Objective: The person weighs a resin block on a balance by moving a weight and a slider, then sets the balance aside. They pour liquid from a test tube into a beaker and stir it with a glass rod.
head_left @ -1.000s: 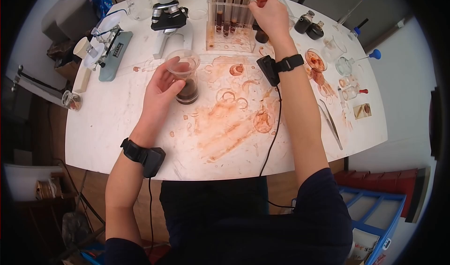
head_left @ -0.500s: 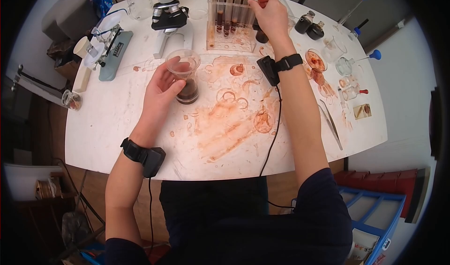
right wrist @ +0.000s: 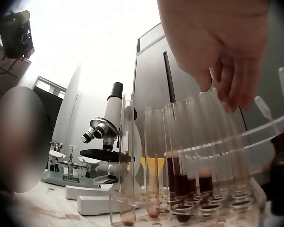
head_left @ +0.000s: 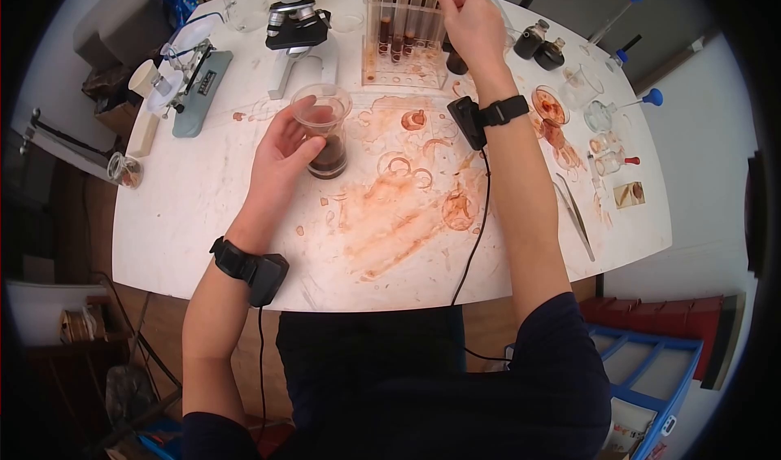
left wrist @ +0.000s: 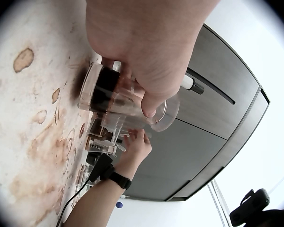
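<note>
My left hand point(head_left: 277, 151) holds a clear, wide-rimmed cup point(head_left: 330, 147) by its side, the thumb in front and the fingers behind. Dark brown liquid fills its lower part, also seen in the left wrist view. At the back of the table my right hand point(head_left: 476, 33) pinches a test tube at its upper end with thumb and fingertips, at the right end of a clear rack point(head_left: 403, 79). Other test tubes point(right wrist: 127, 156) stand upright in this rack, several with dark red-brown liquid. My right fingers partly hide the pinched tube in the head view.
A microscope point(head_left: 299, 33) and a balance point(head_left: 199, 94) stand at the back left. Dark bottles point(head_left: 531, 39), a stained dish point(head_left: 551, 104) and tweezers point(head_left: 576, 216) are on the right. Brown stains mark the table point(head_left: 203, 224). A cable hangs from each wrist camera.
The head view has shifted very slightly. Both hands stay nearly where they were, the left at the cup and the right at the tube tops.
</note>
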The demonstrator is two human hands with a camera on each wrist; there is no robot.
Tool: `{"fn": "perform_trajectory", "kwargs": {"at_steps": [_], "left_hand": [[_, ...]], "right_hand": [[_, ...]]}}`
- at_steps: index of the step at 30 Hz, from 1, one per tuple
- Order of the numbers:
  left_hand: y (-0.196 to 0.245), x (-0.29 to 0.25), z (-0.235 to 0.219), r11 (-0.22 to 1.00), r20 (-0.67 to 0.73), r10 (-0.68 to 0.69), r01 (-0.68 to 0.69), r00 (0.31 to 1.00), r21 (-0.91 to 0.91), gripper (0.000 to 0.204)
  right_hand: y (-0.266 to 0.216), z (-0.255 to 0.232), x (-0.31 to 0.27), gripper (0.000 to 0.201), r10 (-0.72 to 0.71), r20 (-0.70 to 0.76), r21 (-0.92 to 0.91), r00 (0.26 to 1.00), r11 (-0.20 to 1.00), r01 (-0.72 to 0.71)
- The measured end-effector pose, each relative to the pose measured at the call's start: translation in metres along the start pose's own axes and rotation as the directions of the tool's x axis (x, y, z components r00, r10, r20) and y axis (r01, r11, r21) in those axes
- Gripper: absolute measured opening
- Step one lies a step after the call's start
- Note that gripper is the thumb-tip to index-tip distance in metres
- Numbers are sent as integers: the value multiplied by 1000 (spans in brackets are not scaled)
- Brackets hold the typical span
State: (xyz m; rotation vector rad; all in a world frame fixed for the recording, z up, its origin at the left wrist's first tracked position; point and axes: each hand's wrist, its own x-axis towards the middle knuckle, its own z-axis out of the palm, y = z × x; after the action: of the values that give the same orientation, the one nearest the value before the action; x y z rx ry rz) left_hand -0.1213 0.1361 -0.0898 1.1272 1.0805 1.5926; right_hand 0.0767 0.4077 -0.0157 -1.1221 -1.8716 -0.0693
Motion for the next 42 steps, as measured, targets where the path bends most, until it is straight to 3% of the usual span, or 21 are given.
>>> {"fn": "perform_trajectory", "kwargs": {"at_steps": [11,14,26,29,32,35,42], "left_hand": [[-2,1,-1,1000,3,12,-12,1000,2,61],[-3,0,-2,1000,3,10,-10,1000,0,61],[-2,0,-1,1000,5,6,-6,1000,18,62],[-2,0,-1,1000,4,4,-4,1000,17,62],[-3,0,-1,1000,6,3,-4,1000,18,62],[-3,0,-2,1000,8,4,-4,1000,17,62],[-3,0,-2,1000,4,6,-6,1000,7,61]], "right_hand": [[-29,-18,-4,28,91,46,193,995,976,-99],[2,8,-2,39,-55,-26,102,998,993,57],[-2,8,-5,40,-86,-24,94,996,992,88],[4,12,-3,41,-65,-3,103,998,993,65],[-32,-19,-5,30,70,35,213,997,974,-76],[-40,-35,-3,32,69,13,85,998,994,-70],[-46,-44,-2,31,155,137,-64,978,987,-148]]}}
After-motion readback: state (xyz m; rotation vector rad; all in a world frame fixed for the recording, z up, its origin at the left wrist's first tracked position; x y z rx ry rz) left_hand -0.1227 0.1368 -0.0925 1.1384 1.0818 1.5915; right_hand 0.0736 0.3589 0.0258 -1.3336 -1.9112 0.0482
